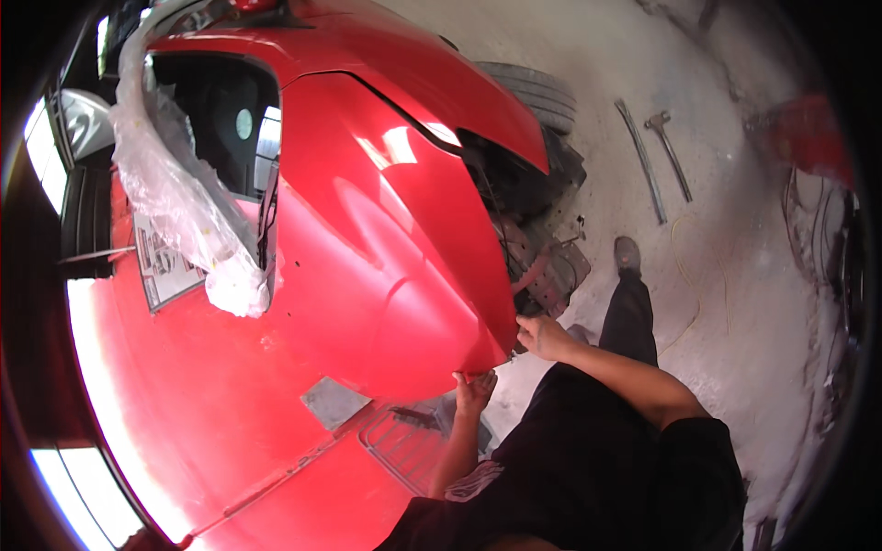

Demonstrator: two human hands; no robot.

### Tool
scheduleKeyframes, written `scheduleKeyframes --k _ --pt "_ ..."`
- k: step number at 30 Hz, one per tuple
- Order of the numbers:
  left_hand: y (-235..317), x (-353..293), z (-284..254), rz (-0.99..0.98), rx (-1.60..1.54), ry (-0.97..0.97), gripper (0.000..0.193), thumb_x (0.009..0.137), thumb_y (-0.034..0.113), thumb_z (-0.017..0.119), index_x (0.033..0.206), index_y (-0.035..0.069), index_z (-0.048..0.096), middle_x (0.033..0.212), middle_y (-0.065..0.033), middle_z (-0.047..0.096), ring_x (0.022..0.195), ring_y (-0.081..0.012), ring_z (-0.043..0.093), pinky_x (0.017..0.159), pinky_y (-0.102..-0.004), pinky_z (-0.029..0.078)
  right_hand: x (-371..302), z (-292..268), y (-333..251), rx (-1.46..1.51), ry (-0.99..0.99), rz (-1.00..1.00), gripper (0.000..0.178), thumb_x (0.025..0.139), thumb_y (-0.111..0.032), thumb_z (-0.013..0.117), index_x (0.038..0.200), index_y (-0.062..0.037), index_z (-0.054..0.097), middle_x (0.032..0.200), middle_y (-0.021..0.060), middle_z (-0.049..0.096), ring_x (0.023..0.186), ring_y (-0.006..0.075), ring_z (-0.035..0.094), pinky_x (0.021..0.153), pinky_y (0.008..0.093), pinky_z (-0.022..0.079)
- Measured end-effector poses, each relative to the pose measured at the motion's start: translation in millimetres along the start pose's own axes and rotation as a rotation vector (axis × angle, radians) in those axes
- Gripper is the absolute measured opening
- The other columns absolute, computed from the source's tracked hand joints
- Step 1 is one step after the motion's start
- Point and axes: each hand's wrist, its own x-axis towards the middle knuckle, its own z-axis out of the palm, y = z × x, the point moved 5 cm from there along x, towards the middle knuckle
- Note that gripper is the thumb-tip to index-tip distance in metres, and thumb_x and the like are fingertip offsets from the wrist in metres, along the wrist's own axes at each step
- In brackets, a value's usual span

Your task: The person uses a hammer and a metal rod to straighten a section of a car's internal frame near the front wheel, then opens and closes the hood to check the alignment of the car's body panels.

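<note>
A glossy red car hood [395, 285] spreads out before me, on the front of a red car. My left hand [475, 391] is closed on the hood's near front edge, with the fingertips up against it. A little farther to the right, my right hand [544, 338] has its fingers bent at the hood's front corner. The fingertips of both hands are partly hidden by the edge. Past the right hand, the car's front end [542, 266] is bare, with dull metal parts and dark pieces showing.
Crumpled clear plastic sheeting [175, 184] hangs by the windshield. A tire [533, 92] lies beyond the front fender. On the pale floor to the right are a hammer [669, 151], a long metal bar [641, 161] and a thin yellowish cord [684, 275]. A wire rack [401, 450] is lower left.
</note>
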Motion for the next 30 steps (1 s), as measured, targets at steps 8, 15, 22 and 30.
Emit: scheduleKeyframes --k 8,15,22,30 --pt "-2 32 -11 -0.007 -0.002 -0.115 0.098 0.085 0.083 0.043 0.152 0.012 0.033 0.147 -0.0227 0.043 0.133 -0.0390 0.045 0.116 -0.0531 0.036 7 -1 -9 -0.168 -0.040 0.045 0.037 0.090 -0.023 0.062 0.118 0.0013 0.063 0.098 0.0264 0.070 0.095 0.0475 0.066 0.082 0.0547 0.052" --pt "-3 28 -2 0.019 -0.055 -0.379 0.088 0.086 0.080 0.049 0.140 0.011 0.048 0.123 -0.0161 0.059 0.115 -0.0349 0.055 0.103 -0.0490 0.044 6 -1 -15 -0.313 -0.048 0.064 0.032 0.091 -0.023 0.061 0.112 0.0013 0.063 0.097 0.0256 0.070 0.094 0.0457 0.067 0.082 0.0542 0.052" --pt "-1 4 22 0.087 -0.030 -0.403 0.089 0.086 0.078 0.053 0.144 0.012 0.047 0.130 -0.0120 0.058 0.115 -0.0309 0.053 0.107 -0.0452 0.040 5 -1 -20 -0.328 -0.053 0.113 0.028 0.091 -0.022 0.062 0.103 0.0028 0.061 0.095 0.0268 0.069 0.093 0.0462 0.066 0.081 0.0543 0.051" --pt "-1 1 23 0.104 -0.116 -0.443 0.071 0.089 0.066 0.061 0.136 0.013 0.053 0.132 -0.0066 0.058 0.121 -0.0268 0.051 0.108 -0.0438 0.040 8 2 -7 -0.307 0.002 -0.002 0.030 0.087 -0.021 0.063 0.104 0.0036 0.062 0.091 0.0265 0.070 0.082 0.0442 0.069 0.073 0.0509 0.053"
